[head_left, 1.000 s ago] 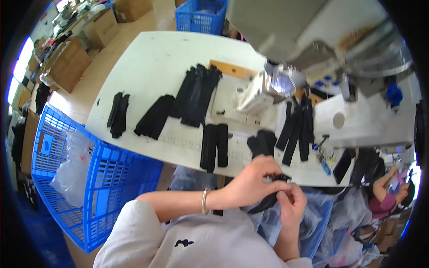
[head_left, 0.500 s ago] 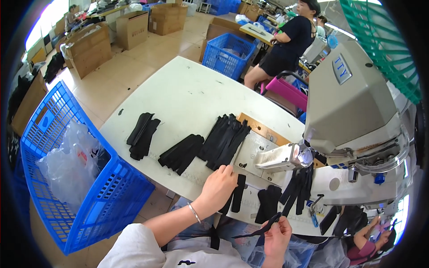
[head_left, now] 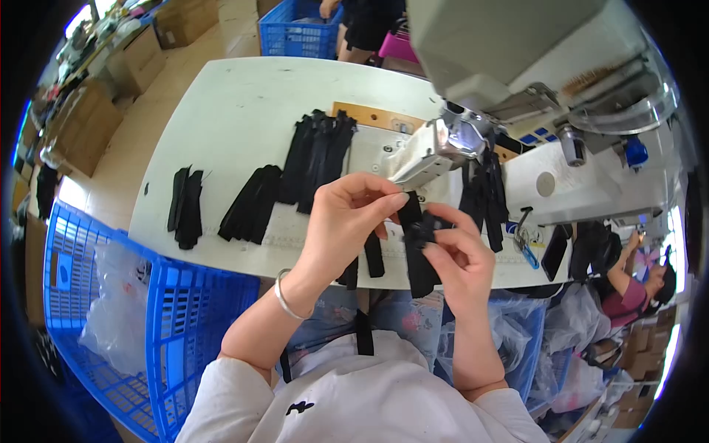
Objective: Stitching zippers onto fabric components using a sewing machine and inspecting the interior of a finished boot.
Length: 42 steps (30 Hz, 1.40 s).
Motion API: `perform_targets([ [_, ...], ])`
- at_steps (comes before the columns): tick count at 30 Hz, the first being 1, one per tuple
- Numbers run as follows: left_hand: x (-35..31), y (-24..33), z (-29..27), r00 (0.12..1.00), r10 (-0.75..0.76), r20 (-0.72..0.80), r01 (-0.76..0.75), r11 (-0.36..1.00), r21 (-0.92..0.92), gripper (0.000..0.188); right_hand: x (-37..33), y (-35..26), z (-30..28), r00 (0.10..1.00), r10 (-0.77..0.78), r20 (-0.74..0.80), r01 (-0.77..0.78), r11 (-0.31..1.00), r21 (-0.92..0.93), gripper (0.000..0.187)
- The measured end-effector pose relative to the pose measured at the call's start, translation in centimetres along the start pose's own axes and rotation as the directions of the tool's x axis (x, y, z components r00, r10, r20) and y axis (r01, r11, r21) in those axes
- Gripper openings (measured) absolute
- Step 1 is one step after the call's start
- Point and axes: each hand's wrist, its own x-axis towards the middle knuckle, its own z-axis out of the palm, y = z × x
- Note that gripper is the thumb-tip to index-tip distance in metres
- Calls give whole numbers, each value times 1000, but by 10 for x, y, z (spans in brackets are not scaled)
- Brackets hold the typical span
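Pinching the upper end of a black strip (head_left: pixel 421 275) between thumb and fingertips, the person's left hand (head_left: pixel 341 225) holds it upright above the near edge of the counter (head_left: pixel 244 96). Close by, the right hand (head_left: pixel 465 258) has its fingers curled in around a dark bunched piece (head_left: pixel 421 232) that lies against the strip's middle; whether the two are joined cannot be told. Both hands are narrow in their grip, just in front of the sewing machine (head_left: pixel 436 151).

Left of the machine, three bundles of black strips (head_left: pixel 252 204) lie fanned on the counter, while shorter strips (head_left: pixel 374 256) show partly hidden under the left hand. More strips (head_left: pixel 484 193) lie to the machine's right, and beyond them a blue-handled tool (head_left: pixel 529 255) sits near a dark flat object (head_left: pixel 555 255). A blue basket (head_left: pixel 153 317) stands beside the counter, holding clear plastic (head_left: pixel 114 317).
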Motion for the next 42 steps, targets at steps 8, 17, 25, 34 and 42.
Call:
perform_targets([
  [8,-19,-2,21,995,-89,38,92,994,-67,14,-4,6,-8,974,225,-32,-223,973,55,7],
  [17,-21,-4,32,999,-20,35,20,1000,-6,20,-1,8,-16,978,205,-36,-204,978,35,10],
  [25,-13,-1,37,999,-7,44,4,999,52,19,5,17,-18,980,193,-41,-187,974,125,10],
  [34,1,0,45,998,-2,55,-2,998,71,19,21,7,-18,957,280,-72,-241,909,340,10],
  [42,35,3,37,996,-68,60,71,996,-49,17,36,25,-19,966,258,7,-252,937,243,15],
])
